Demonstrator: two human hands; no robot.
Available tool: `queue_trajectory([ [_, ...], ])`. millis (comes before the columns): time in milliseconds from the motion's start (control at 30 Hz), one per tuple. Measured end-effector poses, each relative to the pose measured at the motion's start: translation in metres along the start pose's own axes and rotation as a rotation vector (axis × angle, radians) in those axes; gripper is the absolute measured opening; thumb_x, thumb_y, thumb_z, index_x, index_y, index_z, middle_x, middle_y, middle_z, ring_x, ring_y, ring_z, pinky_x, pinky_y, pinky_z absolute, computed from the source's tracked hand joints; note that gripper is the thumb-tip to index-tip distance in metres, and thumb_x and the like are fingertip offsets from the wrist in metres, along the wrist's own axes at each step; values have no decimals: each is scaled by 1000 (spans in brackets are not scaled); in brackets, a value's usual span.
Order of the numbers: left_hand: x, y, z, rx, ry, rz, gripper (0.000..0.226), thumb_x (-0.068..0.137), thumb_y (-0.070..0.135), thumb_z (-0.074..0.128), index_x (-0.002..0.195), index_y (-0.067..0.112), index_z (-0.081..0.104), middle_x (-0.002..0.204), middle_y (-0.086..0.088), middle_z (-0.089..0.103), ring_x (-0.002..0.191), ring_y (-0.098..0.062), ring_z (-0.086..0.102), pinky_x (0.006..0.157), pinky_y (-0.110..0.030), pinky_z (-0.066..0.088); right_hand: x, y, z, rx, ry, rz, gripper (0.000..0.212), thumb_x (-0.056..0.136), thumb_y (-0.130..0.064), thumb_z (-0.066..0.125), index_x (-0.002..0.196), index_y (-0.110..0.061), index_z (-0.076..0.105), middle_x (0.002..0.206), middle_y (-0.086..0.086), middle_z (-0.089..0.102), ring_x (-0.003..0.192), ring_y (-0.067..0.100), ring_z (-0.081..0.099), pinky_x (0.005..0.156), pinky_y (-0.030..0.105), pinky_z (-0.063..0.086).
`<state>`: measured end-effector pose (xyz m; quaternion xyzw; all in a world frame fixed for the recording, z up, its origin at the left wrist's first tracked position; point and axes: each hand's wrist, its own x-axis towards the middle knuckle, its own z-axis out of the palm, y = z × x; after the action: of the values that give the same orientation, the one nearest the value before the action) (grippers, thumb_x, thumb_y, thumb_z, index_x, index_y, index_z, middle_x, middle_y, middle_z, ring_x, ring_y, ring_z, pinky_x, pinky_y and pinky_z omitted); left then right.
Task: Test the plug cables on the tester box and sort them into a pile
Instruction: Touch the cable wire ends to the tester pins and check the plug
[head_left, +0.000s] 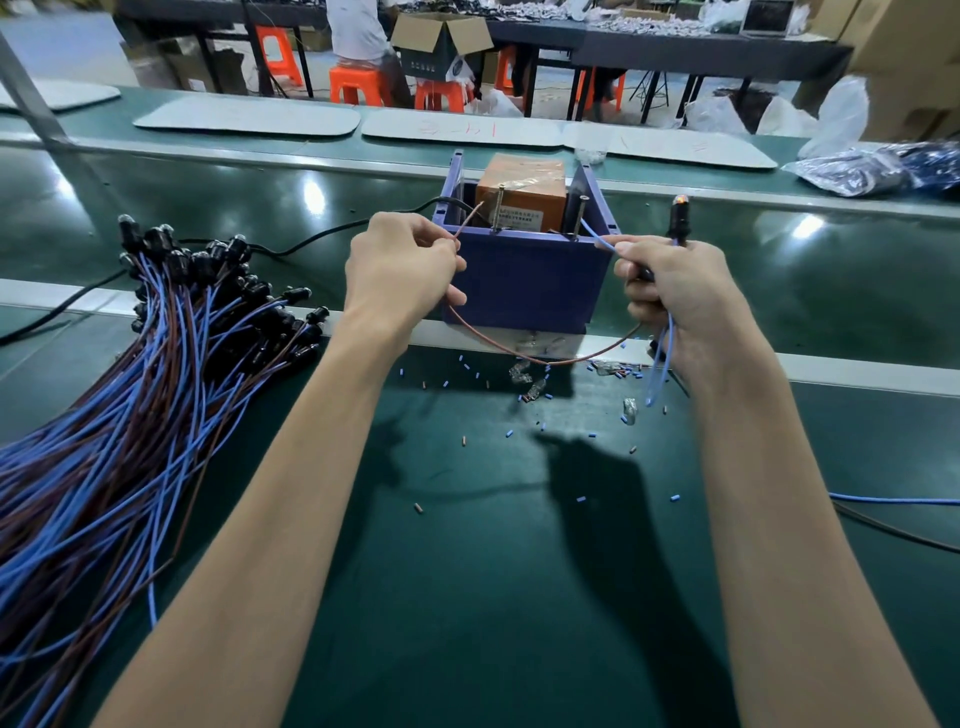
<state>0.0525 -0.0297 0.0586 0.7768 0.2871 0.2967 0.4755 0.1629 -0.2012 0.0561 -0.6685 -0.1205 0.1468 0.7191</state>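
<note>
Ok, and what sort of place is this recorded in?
Probably a factory test line: a long green conveyor belt, a pile of plug cables on it, a blue tester box with one plug cable held at it, and work tables with orange stools behind.

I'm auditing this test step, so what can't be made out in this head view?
Head view: whether the tip of the brown wire, pinched by the left hand, touches the screw: too small.
Head view: label on the orange block: blurred.
Head view: lower body of the plug: hidden by the right hand.
Head view: extent of the cable pile: cut off by the left edge.
</note>
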Motion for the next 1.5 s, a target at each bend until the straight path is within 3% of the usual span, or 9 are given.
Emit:
queue_trajectory([
  [300, -3, -2, 8, 47, -52, 41, 27, 89, 13, 58, 68, 30, 62, 68, 10, 68, 35, -3, 55, 63, -25, 55, 1, -1, 0, -16, 48, 11, 10, 93, -5, 51, 100, -4, 59, 47, -8, 49, 32, 2, 29, 31, 13, 22],
  [533, -3, -2, 7, 49, -56, 43, 27, 89, 14, 58, 68, 30, 63, 69, 9, 68, 35, -3, 54, 65, -27, 56, 0, -2, 1, -1, 33, 4, 13, 93, -3, 51, 82, -10, 55, 45, -9, 49, 33, 2, 29, 32, 13, 22],
  [733, -5, 0, 8, 65, -56, 55, 26, 90, 15, 58, 69, 30, 62, 68, 9, 68, 35, -3, 54, 55, -21, 50, -1, -2, 1, -15, 40, 13, 12, 93, -4, 51, 83, -10, 56, 49, -7, 49, 34, 2, 30, 32, 13, 23],
  [967, -5, -1, 9, 74, -102, 33, 21, 90, 19, 59, 72, 28, 65, 69, 9, 70, 38, -3, 57, 64, -24, 54, -1, -4, -1, -92, 29, 20, 8, 93, -9, 53, 88, -9, 59, 50, -8, 50, 35, 2, 31, 33, 13, 24],
  [1100, -6, 0, 9, 122, -272, 9, 20, 88, 15, 59, 71, 23, 68, 67, 8, 71, 46, -6, 62, 71, -20, 53, -6, -10, -4, -334, -13, 26, 30, 96, -27, 51, 76, -15, 70, 53, -10, 51, 43, 2, 34, 36, 14, 23],
  [1233, -14, 3, 11, 263, -570, 49, 18, 86, 13, 65, 70, 21, 67, 70, -1, 72, 58, -8, 66, 67, -15, 50, -10, -24, -6, -576, -6, 38, 40, 97, -35, 44, 67, -19, 65, 71, -4, 57, 61, 7, 43, 56, 20, 33],
  [1333, -18, 6, 12, 397, -764, 95, 15, 85, 16, 69, 72, 22, 69, 64, 8, 69, 61, -4, 66, 54, -8, 44, -15, -35, -15, -746, 21, 4, 41, 97, -43, 41, 73, -20, 65, 78, -4, 61, 73, 9, 50, 70, 29, 35],
  [1400, -19, 6, 10, 457, -853, 92, 8, 85, 16, 69, 79, 20, 73, 67, 8, 69, 64, -3, 65, 49, -8, 41, -17, -41, -24, -812, 55, -37, 43, 98, -47, 41, 76, -21, 66, 70, -5, 64, 72, 7, 52, 69, 30, 36],
  [1500, -15, 3, 1, 582, -890, 87, 7, 86, 19, 69, 91, 22, 72, 73, 6, 71, 65, -1, 62, 58, -14, 43, -16, -50, -37, -882, 211, -182, 35, 96, -45, 47, 78, -22, 67, 50, -10, 65, 66, 5, 56, 67, 30, 46],
])
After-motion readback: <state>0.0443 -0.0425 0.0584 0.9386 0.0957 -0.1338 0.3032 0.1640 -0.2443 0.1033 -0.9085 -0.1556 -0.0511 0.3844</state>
